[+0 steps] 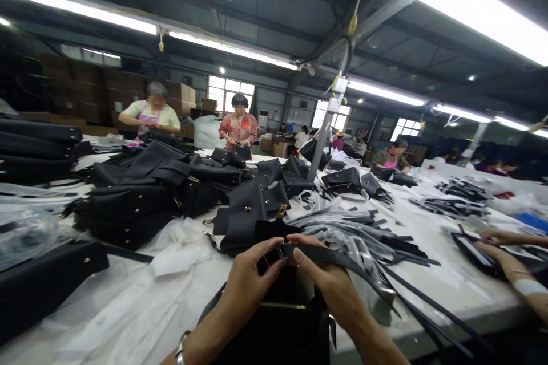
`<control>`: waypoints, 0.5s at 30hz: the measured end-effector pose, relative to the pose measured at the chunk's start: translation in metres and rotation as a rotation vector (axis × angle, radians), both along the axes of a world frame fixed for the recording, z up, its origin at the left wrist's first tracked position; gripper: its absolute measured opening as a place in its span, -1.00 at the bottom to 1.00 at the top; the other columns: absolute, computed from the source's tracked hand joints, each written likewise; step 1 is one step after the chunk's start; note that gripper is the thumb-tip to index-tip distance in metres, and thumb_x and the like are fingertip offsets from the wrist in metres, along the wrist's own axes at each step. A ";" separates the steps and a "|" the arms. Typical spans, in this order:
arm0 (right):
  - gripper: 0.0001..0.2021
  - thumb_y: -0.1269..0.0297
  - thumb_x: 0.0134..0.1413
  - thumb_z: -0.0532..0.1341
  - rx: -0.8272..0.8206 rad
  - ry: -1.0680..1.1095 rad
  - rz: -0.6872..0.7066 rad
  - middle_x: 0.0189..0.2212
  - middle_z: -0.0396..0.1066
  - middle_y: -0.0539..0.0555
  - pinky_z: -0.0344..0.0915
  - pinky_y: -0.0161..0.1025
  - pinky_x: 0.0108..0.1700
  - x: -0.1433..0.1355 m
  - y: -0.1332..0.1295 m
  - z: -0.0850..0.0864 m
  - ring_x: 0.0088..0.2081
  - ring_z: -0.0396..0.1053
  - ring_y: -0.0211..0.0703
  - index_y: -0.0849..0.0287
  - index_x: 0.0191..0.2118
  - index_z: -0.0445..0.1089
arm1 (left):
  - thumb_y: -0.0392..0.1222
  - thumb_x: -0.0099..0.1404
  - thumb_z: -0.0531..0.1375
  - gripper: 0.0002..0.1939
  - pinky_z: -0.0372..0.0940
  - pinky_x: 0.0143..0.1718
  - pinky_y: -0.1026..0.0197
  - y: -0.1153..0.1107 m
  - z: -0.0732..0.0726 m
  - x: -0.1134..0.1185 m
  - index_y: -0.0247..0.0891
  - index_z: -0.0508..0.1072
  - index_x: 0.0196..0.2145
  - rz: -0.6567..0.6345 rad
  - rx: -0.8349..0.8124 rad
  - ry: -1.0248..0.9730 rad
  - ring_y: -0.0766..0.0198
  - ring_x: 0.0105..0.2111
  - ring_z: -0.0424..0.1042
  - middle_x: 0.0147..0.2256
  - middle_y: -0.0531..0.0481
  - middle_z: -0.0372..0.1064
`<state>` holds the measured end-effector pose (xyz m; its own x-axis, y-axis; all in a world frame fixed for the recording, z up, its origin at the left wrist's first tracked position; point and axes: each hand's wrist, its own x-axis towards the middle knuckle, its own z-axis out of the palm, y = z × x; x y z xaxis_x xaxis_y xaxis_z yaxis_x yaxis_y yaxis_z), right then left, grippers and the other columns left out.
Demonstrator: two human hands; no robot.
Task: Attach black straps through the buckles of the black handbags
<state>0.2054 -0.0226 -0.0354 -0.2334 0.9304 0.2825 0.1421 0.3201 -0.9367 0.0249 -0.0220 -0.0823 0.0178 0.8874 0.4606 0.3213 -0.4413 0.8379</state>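
Note:
In front of me a black handbag (278, 331) stands at the table's near edge, its gold zipper showing between my wrists. My left hand (252, 274) pinches with thumb and fingertips at the end of a black strap, by a small metal piece too small to make out. Gripping that strap (329, 255) is my right hand (323, 274), closed on it with the thumb on top. From there the strap runs right across the table. Just beyond my fingers lies another black bag (244, 214) with a gold clasp. The strap's far end is hard to follow.
Black bags (141, 188) are heaped at the left and middle of the white table (449, 262). Wrapped straps (368, 234) lie to the right. A metal post (323, 142) rises mid-table. A co-worker's hands (499, 245) handle a dark item at far right; other people stand across.

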 end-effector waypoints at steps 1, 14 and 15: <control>-0.74 0.04 0.12 0.31 -0.078 0.060 0.009 -0.06 0.54 0.08 0.28 0.06 0.19 0.001 0.001 -0.002 0.02 0.45 0.11 -0.07 -0.09 0.54 | -0.20 0.24 0.29 -0.62 0.32 0.15 0.04 0.000 0.001 -0.002 -0.15 0.51 0.03 -0.011 -0.011 -0.016 0.06 0.05 0.47 0.02 -0.06 0.52; -0.61 0.01 0.08 0.35 -0.280 0.308 0.004 -0.28 0.60 0.18 0.42 -0.25 -0.32 0.012 0.012 -0.023 -0.24 0.56 0.03 0.22 -0.11 0.52 | 0.08 0.26 0.28 -0.59 0.28 -0.43 0.31 -0.006 0.012 -0.002 -0.32 0.55 -0.11 -0.200 -0.261 -0.372 0.36 -0.47 0.35 -0.29 -0.05 0.49; -0.62 0.00 0.10 0.33 -0.247 0.271 0.001 -0.28 0.60 0.17 0.42 -0.25 -0.33 0.012 0.012 -0.023 -0.25 0.56 0.02 0.20 -0.10 0.52 | 0.09 0.27 0.27 -0.59 0.28 -0.43 0.31 -0.006 0.013 -0.002 -0.31 0.55 -0.11 -0.224 -0.273 -0.399 0.36 -0.47 0.35 -0.29 -0.05 0.48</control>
<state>0.2174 -0.0106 -0.0583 -0.1819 0.9782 0.1007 -0.1223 0.0791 -0.9893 0.0230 -0.0281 -0.0693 0.0911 0.9705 0.2234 -0.1227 -0.2116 0.9696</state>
